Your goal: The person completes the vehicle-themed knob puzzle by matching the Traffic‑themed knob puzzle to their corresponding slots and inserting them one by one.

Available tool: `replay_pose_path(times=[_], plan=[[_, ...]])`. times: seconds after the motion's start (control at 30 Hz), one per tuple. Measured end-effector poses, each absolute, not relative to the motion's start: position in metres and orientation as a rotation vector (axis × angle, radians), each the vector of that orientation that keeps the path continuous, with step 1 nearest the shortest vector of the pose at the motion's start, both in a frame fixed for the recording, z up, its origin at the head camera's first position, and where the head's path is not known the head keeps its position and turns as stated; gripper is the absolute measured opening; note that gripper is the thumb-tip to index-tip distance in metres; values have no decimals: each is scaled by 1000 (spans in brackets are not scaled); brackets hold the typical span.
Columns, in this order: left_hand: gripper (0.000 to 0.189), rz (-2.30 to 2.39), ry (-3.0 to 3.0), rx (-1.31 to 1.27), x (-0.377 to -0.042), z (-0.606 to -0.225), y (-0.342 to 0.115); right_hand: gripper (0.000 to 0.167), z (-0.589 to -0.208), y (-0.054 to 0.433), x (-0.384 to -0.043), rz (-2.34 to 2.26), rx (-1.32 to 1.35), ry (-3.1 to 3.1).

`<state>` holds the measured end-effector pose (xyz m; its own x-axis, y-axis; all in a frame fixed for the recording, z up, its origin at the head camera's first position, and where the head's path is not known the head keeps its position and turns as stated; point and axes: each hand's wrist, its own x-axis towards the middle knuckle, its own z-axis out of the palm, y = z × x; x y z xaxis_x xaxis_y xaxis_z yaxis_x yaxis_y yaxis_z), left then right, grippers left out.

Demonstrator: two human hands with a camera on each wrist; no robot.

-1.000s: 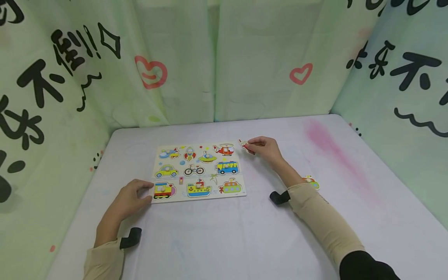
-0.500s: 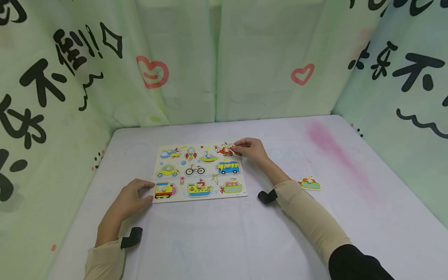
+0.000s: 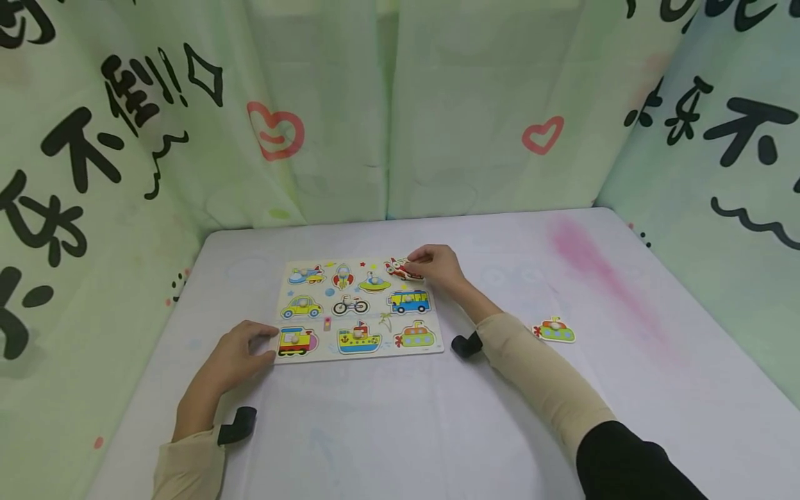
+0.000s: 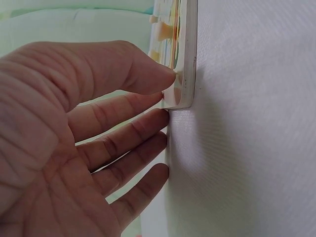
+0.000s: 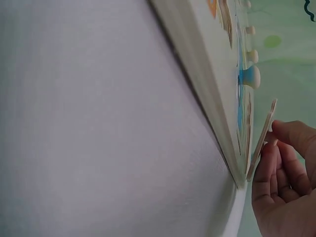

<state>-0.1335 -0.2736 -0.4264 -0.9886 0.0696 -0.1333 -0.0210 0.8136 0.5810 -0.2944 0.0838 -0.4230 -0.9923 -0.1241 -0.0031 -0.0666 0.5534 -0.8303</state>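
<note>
A peg puzzle board (image 3: 439, 342) with vehicle pictures lies flat on the white table in the head view. Between thumb and fingertips, my right hand (image 3: 435, 267) pinches a red helicopter puzzle piece (image 3: 414, 276) by its knob. The piece is tilted over the helicopter picture at the board's far right corner; its thin edge shows in the right wrist view. My left hand (image 3: 236, 349) touches the board's left edge near the front corner. Its thumb (image 4: 150, 75) rests against the board, and the other fingers stretch out fairly straight beside the corner.
On the table, right of the board, lies a green submarine puzzle piece (image 3: 554, 330). Several knobbed pieces, such as the blue bus (image 3: 409, 301), sit in the board. A pale green curtain (image 3: 462, 167) hangs behind the table's far edge.
My right hand has moved left with the helicopter piece, from beside the board to over its far right corner. My left hand keeps its place at the board's edge.
</note>
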Motion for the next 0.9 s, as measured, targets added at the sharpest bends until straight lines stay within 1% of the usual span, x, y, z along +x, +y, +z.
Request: replay_pose_path(times=[0.3, 0.63, 0.9], plan=[[43, 932, 2847, 46, -133, -428, -273, 18, -425, 78, -304, -1359, -232, 2784], [43, 920, 2861, 60, -131, -424, -273, 16, -428, 71, -310, -1281, -273, 2799], [42, 927, 2868, 79, -132, -425, -275, 17, -430, 68, -309, -1260, -252, 2779]])
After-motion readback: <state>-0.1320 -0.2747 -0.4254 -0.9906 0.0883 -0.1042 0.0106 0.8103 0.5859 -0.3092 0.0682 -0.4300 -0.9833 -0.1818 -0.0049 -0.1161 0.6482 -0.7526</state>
